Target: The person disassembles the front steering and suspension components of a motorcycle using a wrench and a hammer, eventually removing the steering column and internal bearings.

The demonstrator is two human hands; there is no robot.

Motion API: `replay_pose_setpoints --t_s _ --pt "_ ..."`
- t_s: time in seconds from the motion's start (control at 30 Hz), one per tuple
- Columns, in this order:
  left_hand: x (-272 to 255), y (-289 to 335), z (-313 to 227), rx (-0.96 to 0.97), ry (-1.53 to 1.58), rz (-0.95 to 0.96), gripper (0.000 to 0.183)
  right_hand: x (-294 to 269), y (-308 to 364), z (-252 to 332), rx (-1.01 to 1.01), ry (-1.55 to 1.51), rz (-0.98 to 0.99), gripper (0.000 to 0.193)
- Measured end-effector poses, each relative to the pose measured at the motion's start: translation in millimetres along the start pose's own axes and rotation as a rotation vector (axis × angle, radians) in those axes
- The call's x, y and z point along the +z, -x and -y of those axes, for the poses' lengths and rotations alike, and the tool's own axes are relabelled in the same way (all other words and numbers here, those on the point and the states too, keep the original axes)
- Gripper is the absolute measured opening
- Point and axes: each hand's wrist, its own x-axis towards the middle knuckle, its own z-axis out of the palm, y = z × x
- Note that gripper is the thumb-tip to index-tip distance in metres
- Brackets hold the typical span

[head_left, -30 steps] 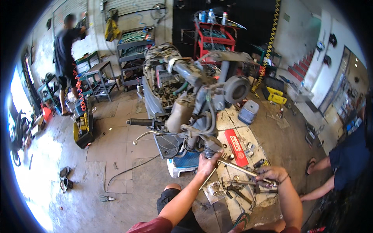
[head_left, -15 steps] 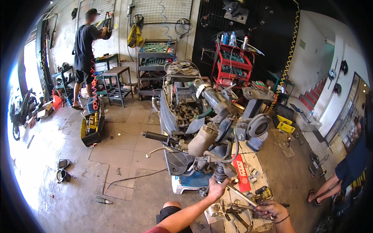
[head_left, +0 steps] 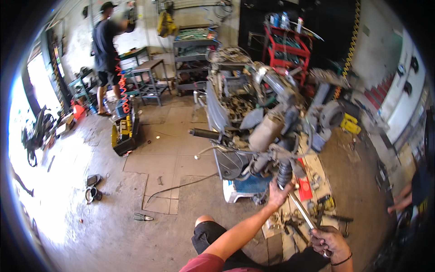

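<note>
Slanting down and to the right from the underside of a ribbed dark boot (head_left: 284, 173), a long silver wrench (head_left: 302, 211) spans the space between the person's two hands. The right hand (head_left: 330, 242) has its fingers clamped round the lower part of the wrench, a bit of metal showing below them, and a dark band circles that wrist. The left hand (head_left: 280, 192) is at the upper end, pressed up against the boot's base with its fingers curled; whether they grip the wrench head or the boot, I cannot tell.

The boot belongs to a stripped motorcycle (head_left: 267, 131) that fills the centre, its black handlebar grip (head_left: 205, 133) pointing left and a thin lever (head_left: 213, 148) below it. Beneath the bodywork sits a blue-topped stool (head_left: 247, 187) with a white frame. To the right of the left hand, a red sheet (head_left: 305, 190) lies on a pale board among a yellow-and-black tool (head_left: 325, 199) and other loose hand tools.

Farther left, pliers (head_left: 143, 217) lie on the floor, and an open yellow-and-black toolbox (head_left: 124, 136) stands beyond. A red tool trolley (head_left: 286, 56) is at the back; a person (head_left: 106, 52) in dark clothes stands by the wall at upper left.
</note>
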Motion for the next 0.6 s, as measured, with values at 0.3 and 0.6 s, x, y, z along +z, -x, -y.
replay_pose_setpoints --t_s 0.3,0.6 --pt "9.3 -30.0 43.5 -0.417 1.154 0.202 0.065 159.4 -30.4 -50.0 0.006 -0.656 0.129 0.019" --pt "-1.9 17.2 81.5 -0.693 0.854 0.502 0.070 236.9 -301.4 -102.1 -0.381 -0.794 -0.137 0.027"
